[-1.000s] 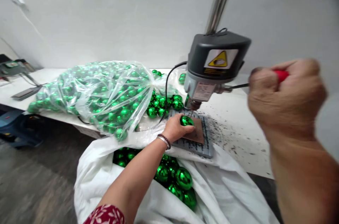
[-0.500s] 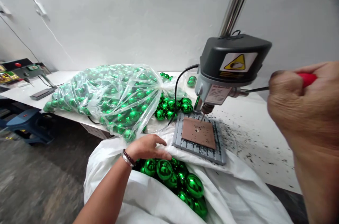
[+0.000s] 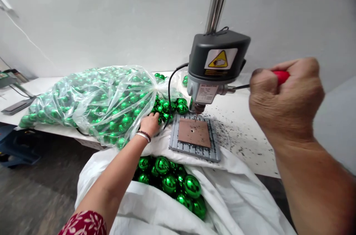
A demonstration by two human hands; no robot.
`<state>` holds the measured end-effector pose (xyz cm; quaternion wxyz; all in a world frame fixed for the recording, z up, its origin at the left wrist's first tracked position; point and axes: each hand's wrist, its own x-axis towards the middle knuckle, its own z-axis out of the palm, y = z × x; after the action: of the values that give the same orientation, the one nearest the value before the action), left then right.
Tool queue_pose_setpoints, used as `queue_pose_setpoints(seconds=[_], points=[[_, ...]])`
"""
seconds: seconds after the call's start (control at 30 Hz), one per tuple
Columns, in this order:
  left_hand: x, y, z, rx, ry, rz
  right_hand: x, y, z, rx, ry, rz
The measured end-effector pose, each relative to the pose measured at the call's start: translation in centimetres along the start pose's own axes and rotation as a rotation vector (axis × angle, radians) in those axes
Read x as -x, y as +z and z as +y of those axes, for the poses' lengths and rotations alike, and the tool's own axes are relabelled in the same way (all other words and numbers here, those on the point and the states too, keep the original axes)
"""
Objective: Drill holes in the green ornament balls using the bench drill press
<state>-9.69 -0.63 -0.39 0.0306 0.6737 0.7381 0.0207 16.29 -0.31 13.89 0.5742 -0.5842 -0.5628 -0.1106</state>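
Observation:
My right hand (image 3: 286, 99) is wrapped round the red-tipped lever (image 3: 282, 77) at the side of the drill press (image 3: 218, 55). The drill bit stands above a brown plate (image 3: 194, 133) with a small hole, lying on the grey grooved base (image 3: 215, 155). My left hand (image 3: 150, 123) reaches to a pile of shiny green balls (image 3: 166, 106) beside the tied clear bag (image 3: 94, 105). Its fingertips are among the balls; whether they grip one is hidden. More green balls (image 3: 169, 184) lie in the white cloth sack (image 3: 133, 205) below the base.
Dark shavings are scattered over the white table (image 3: 250, 146) right of the base. A black cable (image 3: 170, 90) curves down left of the drill. At the far left are another machine's base (image 3: 18, 105) and a blue stool (image 3: 19, 149).
My left hand has moved from above the sack's opening up to the ball pile by the clear bag. My right hand remains on the lever. The view has shifted to the right.

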Motion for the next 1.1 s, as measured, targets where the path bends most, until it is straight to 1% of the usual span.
queue_pose_setpoints(seconds=[0.1, 0.17, 0.2, 0.23, 0.27, 0.33, 0.37, 0.4, 0.43, 0.5, 0.57, 0.63, 0.73, 0.8, 0.97, 1.1], points=[[0.8, -0.3, 0.1, 0.034, -0.028, 0.015, 0.2, -0.1, 0.0, -0.032, 0.014, -0.021], [1.6, -0.9, 0.5, 0.213, -0.052, 0.050, 0.2, -0.2, -0.1, -0.037, 0.052, -0.037], [2.1, -1.2, 0.7, 0.372, -0.073, 0.047, 0.2, -0.2, -0.2, -0.040, 0.062, -0.042], [2.5, -1.5, 1.0, 0.578, -0.099, 0.024, 0.3, -0.2, -0.2, -0.047, 0.061, -0.042], [2.8, -1.7, 1.4, 0.816, -0.125, -0.023, 0.3, -0.2, -0.2, -0.059, 0.047, -0.042], [3.2, -1.7, 2.4, 1.285, -0.173, -0.159, 0.5, -0.1, 0.1, -0.087, -0.002, -0.033], [3.3, -1.6, 2.9, 1.471, -0.185, -0.230, 0.6, 0.0, 0.2, -0.101, -0.024, -0.023], [3.3, -1.4, 3.5, 1.605, -0.196, -0.291, 0.7, 0.0, 0.4, -0.111, -0.040, -0.013], [3.1, -1.1, 4.1, 1.685, -0.212, -0.335, 0.8, 0.1, 0.6, -0.117, -0.047, -0.005], [2.7, -0.4, 5.3, 1.735, -0.261, -0.360, 0.9, 0.2, 0.9, -0.125, -0.057, 0.000], [2.2, 0.2, 6.5, 1.716, -0.306, -0.330, 0.9, 0.3, 1.1, -0.136, -0.076, -0.008], [1.9, 0.4, 7.4, 1.665, -0.310, -0.299, 0.9, 0.4, 1.4, -0.154, -0.103, -0.028], [1.5, 0.3, 8.3, 1.569, -0.252, -0.272, 0.8, 0.5, 1.5, -0.181, -0.120, -0.065], [1.4, 0.1, 8.6, 1.506, -0.207, -0.276, 0.9, 0.5, 1.5, -0.188, -0.114, -0.073], [1.3, -0.2, 9.2, 1.354, -0.166, -0.265, 1.0, 0.4, 1.4, -0.186, -0.115, -0.072], [1.4, -0.2, 9.6, 1.300, -0.107, -0.281, 1.0, 0.3, 1.4, -0.180, -0.119, -0.099]])
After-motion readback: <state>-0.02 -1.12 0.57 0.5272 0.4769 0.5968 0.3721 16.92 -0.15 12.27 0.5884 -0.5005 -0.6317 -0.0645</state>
